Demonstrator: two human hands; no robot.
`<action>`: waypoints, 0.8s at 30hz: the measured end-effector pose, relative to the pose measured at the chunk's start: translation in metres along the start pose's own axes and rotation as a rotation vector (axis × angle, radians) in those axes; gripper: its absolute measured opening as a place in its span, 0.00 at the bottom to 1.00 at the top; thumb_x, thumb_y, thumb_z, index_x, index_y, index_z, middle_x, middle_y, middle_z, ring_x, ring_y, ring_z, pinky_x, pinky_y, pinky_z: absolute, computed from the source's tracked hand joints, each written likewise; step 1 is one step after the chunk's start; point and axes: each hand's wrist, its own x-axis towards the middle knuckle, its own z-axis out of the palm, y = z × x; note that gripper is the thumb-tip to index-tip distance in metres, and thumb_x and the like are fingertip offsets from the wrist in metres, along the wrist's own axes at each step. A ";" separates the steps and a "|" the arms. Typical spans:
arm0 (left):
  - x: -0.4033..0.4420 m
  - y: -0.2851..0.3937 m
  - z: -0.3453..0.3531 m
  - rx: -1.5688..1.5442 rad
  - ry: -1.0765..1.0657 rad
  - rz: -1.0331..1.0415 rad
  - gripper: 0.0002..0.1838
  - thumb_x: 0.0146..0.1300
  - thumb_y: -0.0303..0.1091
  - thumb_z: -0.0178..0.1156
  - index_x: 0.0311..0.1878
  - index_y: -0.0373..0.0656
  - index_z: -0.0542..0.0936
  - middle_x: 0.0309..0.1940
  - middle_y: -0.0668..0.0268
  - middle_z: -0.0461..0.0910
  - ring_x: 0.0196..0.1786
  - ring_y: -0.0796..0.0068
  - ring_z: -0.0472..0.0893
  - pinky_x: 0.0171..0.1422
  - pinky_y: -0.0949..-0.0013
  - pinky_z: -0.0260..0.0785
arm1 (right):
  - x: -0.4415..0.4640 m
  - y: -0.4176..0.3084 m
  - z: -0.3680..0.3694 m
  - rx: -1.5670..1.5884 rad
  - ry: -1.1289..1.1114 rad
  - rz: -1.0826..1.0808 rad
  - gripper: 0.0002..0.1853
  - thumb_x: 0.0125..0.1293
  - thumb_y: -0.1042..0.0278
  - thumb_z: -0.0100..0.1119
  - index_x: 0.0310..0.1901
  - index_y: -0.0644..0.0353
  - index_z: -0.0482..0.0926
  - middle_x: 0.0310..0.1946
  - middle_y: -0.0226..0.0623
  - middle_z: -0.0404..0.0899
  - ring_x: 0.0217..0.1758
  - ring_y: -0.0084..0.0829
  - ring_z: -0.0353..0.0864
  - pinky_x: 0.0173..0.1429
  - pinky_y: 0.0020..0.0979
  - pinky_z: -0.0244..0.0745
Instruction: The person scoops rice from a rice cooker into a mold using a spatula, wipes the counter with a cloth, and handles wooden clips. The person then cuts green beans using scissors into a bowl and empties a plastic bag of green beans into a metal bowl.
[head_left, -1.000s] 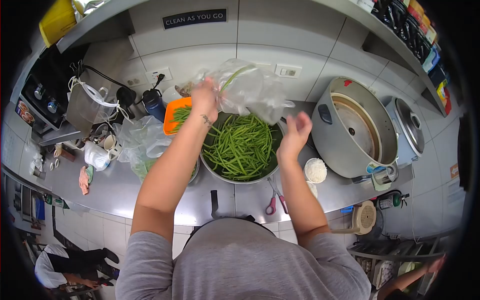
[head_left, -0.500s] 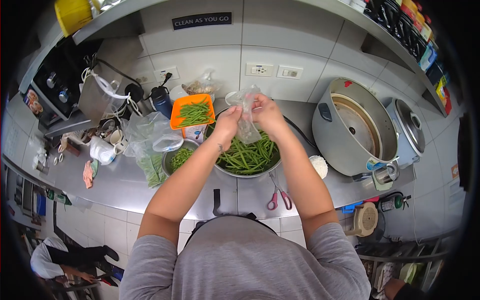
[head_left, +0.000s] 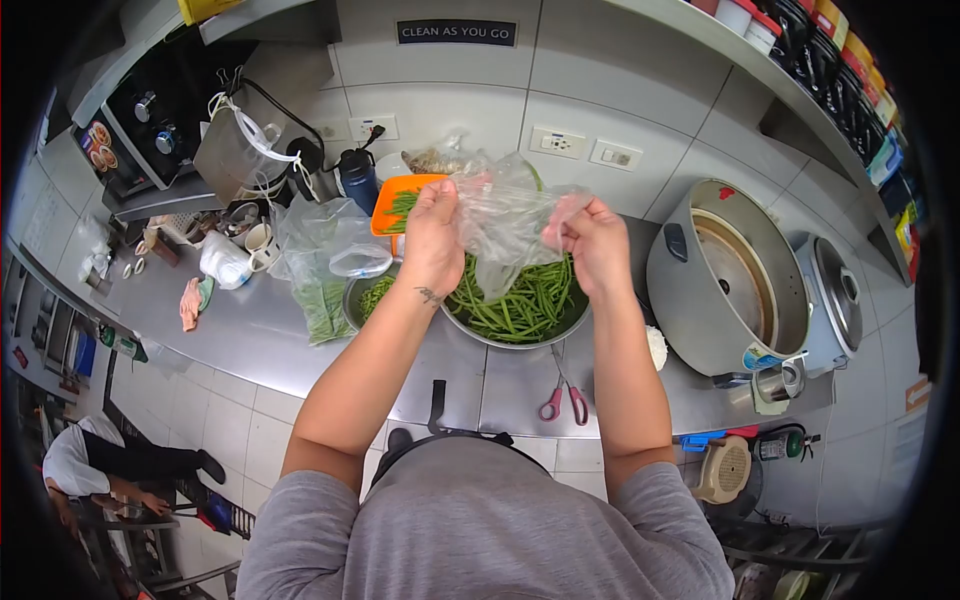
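Note:
Stretched between my two hands is a clear plastic bag (head_left: 508,225). My left hand (head_left: 436,235) pinches one side of it, and my right hand (head_left: 592,240) grips the other side. Below the bag, a metal bowl (head_left: 520,345) is full of cut green beans (head_left: 520,305). An orange tray (head_left: 384,212) with more beans stands behind my left hand, which hides part of it. A smaller bowl (head_left: 353,303) of finely cut greens is left of the big one. Red-handled scissors (head_left: 564,392) lie on the counter in front of the bowl.
A large grey pot (head_left: 672,290) stands at right beside a lidded container (head_left: 832,290). Plastic bags with greens (head_left: 325,310) lie at left, near a dark bottle (head_left: 357,180). A shelf (head_left: 780,85) overhangs the counter (head_left: 240,345). Another person (head_left: 85,460) is at lower left.
My hands have moved apart, spreading the plastic bag that was bunched between them. The view has shifted, so the counter things appear further right.

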 end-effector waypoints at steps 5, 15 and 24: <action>0.016 -0.032 -0.005 -0.121 0.034 -0.110 0.17 0.75 0.43 0.44 0.55 0.39 0.69 0.51 0.58 0.77 0.55 0.67 0.77 0.61 0.59 0.70 | -0.002 0.019 0.026 -0.039 -0.050 -0.002 0.22 0.62 0.75 0.62 0.58 0.64 0.70 0.48 0.37 0.78 0.48 0.25 0.79 0.51 0.27 0.75; 0.003 -0.041 -0.006 0.257 -0.123 -0.226 0.09 0.71 0.37 0.53 0.43 0.42 0.75 0.34 0.70 0.78 0.38 0.81 0.76 0.40 0.73 0.70 | 0.007 0.011 0.023 -0.699 -0.168 -0.081 0.30 0.55 0.77 0.66 0.62 0.64 0.69 0.48 0.36 0.76 0.46 0.26 0.77 0.48 0.27 0.75; 0.031 0.028 -0.039 -0.111 0.181 0.077 0.13 0.73 0.41 0.49 0.47 0.41 0.74 0.40 0.65 0.78 0.42 0.71 0.78 0.54 0.69 0.72 | 0.017 -0.004 -0.018 -0.206 0.188 -0.148 0.16 0.58 0.85 0.59 0.49 0.71 0.75 0.37 0.42 0.81 0.35 0.30 0.84 0.40 0.25 0.81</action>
